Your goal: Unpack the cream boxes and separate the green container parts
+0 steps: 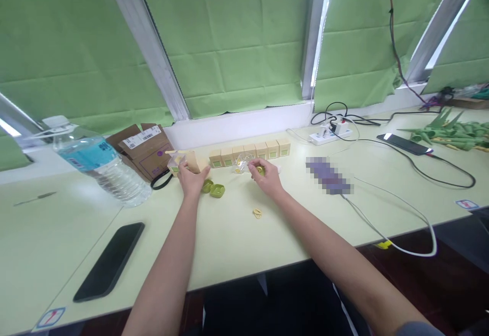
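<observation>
Grey sleeve (416,329) and both forearms nearest, reached across the front edge of the bench (237,254). Cream box (194,158) is gripped in the left hand (193,177), fingers on its near face, thumb spread to the right; half-spread grasp, presumably so the box is steadied while the other hand is used. Flap is seen raised at the box top. Right hand (264,174) is nearly closed: fingers curled, thumb brought in, small green piece (261,170) held among them, apparently a fingertip pinch because the piece is tiny. Clear plastic packet (240,163) with yellow bits sits at the right hand's fingertips, on the side toward the left hand; whether it is pinched too cannot be told. Green case (217,190), two halves side by side, is placed just right of and below the left hand, likely for short reach from both hands. Yellow loop piece (257,213) is laid on the near side of the right hand, apart from it. Row of small boxes (250,153) is lined up behind and between the hands, labels faced forward, probably for tidy access. Brown carton (141,147) and water bottle (103,165) are stood left of the left hand; black phone (109,262) is laid nearer and farther left. Power strip (330,136) is set beyond the right hand, to its right.
</observation>
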A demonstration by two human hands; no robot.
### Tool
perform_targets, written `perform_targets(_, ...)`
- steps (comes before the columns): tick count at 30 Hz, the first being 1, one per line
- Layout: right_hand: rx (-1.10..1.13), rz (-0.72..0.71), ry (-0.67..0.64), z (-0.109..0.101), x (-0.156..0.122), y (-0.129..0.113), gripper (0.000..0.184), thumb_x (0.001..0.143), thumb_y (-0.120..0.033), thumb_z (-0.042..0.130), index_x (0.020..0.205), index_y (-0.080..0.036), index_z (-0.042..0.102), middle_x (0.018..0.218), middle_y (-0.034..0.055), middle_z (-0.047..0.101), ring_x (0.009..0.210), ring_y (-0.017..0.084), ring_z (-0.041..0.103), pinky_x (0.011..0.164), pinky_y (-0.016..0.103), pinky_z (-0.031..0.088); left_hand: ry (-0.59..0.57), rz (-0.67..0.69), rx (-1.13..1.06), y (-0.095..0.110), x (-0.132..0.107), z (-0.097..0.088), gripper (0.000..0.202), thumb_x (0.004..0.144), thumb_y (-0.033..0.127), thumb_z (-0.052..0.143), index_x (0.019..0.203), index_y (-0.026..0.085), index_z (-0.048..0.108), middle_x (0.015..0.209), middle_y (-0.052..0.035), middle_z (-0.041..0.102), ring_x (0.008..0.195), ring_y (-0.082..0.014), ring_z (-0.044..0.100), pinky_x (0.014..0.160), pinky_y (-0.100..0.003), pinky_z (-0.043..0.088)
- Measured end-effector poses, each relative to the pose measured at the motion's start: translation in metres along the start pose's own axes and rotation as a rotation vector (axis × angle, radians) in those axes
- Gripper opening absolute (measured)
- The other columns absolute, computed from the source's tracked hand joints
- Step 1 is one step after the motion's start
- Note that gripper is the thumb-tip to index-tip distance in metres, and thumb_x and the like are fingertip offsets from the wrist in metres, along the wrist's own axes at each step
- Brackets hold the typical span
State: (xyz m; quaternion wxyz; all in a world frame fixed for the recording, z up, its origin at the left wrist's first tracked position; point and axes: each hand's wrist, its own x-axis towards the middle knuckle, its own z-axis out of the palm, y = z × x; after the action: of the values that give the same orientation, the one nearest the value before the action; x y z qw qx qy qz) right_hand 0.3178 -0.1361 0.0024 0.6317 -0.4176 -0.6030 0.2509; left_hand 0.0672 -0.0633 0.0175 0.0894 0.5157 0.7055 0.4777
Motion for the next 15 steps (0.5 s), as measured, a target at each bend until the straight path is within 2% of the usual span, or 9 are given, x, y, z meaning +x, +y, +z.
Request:
perform_targets(6,0.000,-0.006,0.001,0.001,0.000,0.001,0.031,0.090,-0.048,0.058,0.095,-0.020,0.067,0.095,0.0063,0.072,0.081,0.020,0.068,0.067,0.029,0.054,0.012,0.009,0.076,-0.007,0.015,0.009,0.074,0.061,0.043,0.086,0.116,0.021,0.042,0.121,-0.0143,0.059,0.121,-0.0345,0.057,0.103,-0.052,0.046)
perform_targets(11,0.012,-0.005,0.003,0.001,0.000,0.001,0.030,0.089,-0.047,0.058,0.095,-0.020,0.067,0.093,0.0062,0.071,0.079,0.020,0.068,0.066,0.029,0.054,-0.019,-0.077,0.124,-0.013,0.016,0.008,0.079,0.059,0.043,0.087,0.119,0.020,0.041,0.123,-0.0174,0.059,0.120,-0.0353,0.058,0.103,-0.049,0.046)
perform_targets(15,0.024,-0.007,0.002,0.001,-0.001,0.000,0.028,0.089,-0.045,0.059,0.093,-0.020,0.067,0.091,0.0059,0.071,0.076,0.019,0.068,0.066,0.030,0.054,-0.027,-0.014,0.159,-0.025,0.016,0.004,0.075,0.062,0.045,0.084,0.121,0.016,0.049,0.116,-0.0173,0.063,0.122,-0.0355,0.057,0.104,-0.048,0.045)
